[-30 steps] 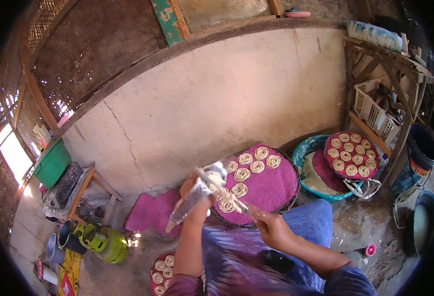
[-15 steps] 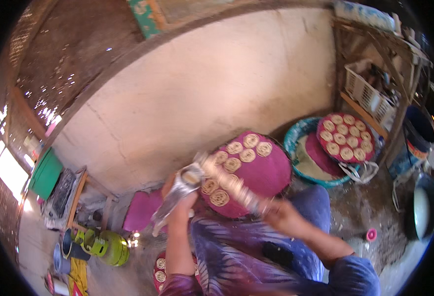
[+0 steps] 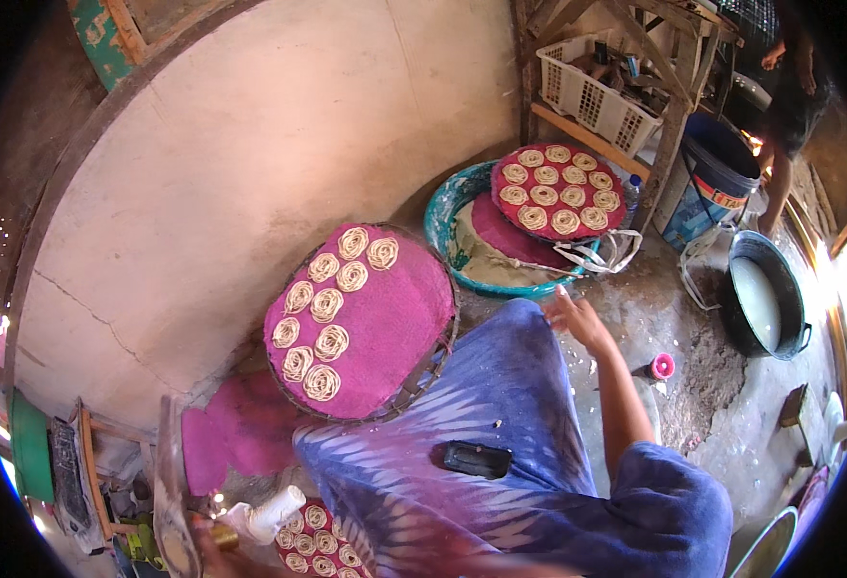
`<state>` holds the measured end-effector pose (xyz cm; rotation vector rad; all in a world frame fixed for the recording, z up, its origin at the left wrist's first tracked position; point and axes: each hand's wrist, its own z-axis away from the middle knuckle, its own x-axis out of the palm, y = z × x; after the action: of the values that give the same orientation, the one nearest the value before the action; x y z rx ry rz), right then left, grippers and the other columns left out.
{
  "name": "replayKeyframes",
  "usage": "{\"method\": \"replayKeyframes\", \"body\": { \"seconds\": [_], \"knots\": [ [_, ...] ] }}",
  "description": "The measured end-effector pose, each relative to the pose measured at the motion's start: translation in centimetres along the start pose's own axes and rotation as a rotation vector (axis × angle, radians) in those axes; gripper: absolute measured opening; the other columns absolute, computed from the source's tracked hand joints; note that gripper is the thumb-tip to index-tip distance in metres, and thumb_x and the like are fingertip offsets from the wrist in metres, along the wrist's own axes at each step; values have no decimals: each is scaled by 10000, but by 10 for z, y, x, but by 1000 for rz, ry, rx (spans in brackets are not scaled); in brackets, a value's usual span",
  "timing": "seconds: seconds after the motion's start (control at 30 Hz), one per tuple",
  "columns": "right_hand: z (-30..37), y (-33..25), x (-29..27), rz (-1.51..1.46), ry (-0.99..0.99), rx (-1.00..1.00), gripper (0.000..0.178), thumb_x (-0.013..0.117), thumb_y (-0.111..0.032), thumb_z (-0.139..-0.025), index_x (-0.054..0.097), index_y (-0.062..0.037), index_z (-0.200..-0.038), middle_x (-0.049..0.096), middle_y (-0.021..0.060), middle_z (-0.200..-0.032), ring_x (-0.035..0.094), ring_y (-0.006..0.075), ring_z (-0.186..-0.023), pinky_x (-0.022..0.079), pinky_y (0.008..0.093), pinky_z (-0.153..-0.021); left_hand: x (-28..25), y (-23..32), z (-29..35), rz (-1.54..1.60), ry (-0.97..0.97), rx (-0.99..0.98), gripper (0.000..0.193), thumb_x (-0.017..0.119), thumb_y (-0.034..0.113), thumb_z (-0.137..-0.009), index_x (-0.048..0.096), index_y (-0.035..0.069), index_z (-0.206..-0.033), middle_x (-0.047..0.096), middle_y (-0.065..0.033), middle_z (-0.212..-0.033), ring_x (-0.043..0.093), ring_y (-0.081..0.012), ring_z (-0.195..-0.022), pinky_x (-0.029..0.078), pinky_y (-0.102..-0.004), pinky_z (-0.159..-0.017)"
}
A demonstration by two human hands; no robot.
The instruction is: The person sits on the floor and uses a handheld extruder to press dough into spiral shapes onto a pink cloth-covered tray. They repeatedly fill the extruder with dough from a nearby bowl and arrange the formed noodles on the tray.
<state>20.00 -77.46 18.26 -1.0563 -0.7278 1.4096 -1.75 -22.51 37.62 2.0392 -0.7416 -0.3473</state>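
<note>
My left hand (image 3: pixel 213 547), at the lower left edge, is wrapped round a dough press, partly cut off, with a long worn frame (image 3: pixel 172 491) and a white cylinder (image 3: pixel 275 514) beside it. My right hand (image 3: pixel 578 320) is raised with fingers apart and holds nothing, just in front of the teal basin (image 3: pixel 437 231) of pale dough. A round tray with magenta cloth (image 3: pixel 394 308) stands before me, bearing several coiled dough nests (image 3: pixel 327 305) on its left and upper parts. Another tray of nests (image 3: pixel 558 191) rests over the basin's right side.
More nests (image 3: pixel 319 544) lie low at my left. A black case (image 3: pixel 476 459) rests on my lap cloth. To the right are a pink-lidded container (image 3: pixel 662 366), a dark tub of pale liquid (image 3: pixel 755 303) and a bucket (image 3: pixel 707 183). Another person (image 3: pixel 797 96) stands at upper right.
My right hand has left the press and moved right toward the basin. My left hand has carried the press down to the left. The view has turned right.
</note>
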Motion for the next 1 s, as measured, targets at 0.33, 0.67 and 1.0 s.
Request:
{"method": "replayKeyframes", "body": {
  "seconds": [0.33,0.67,1.0],
  "knots": [
    [-66,49,19,-894,-74,65,1235,185,-895,-804,142,127,-1495,156,208,-1608,204,390,-1461,165,465,-1189,-22,-7,3,217,-117,-114,340,690,151,-837,531,-15,-1088,562,-113,-977,553,-208,-904,438,-338,-842],
    [-44,56,24,-1153,-35,-54,1139,202,-858,-840,273,79,-1483,277,197,-1555,266,375,-1424,192,463,-1181,-34,-5,5,353,-164,-167,287,661,161,-840,525,-9,-1026,529,-91,-878,533,-181,-803,438,-320,-763],
    [0,21,38,-922,379,-233,833,332,-713,-933,514,7,-1309,515,140,-1333,446,291,-1255,326,433,-1084,30,-13,1,667,-174,-158,185,552,108,-830,455,28,-966,379,-28,-782,413,-109,-662,351,-246,-618]
  ]
}}
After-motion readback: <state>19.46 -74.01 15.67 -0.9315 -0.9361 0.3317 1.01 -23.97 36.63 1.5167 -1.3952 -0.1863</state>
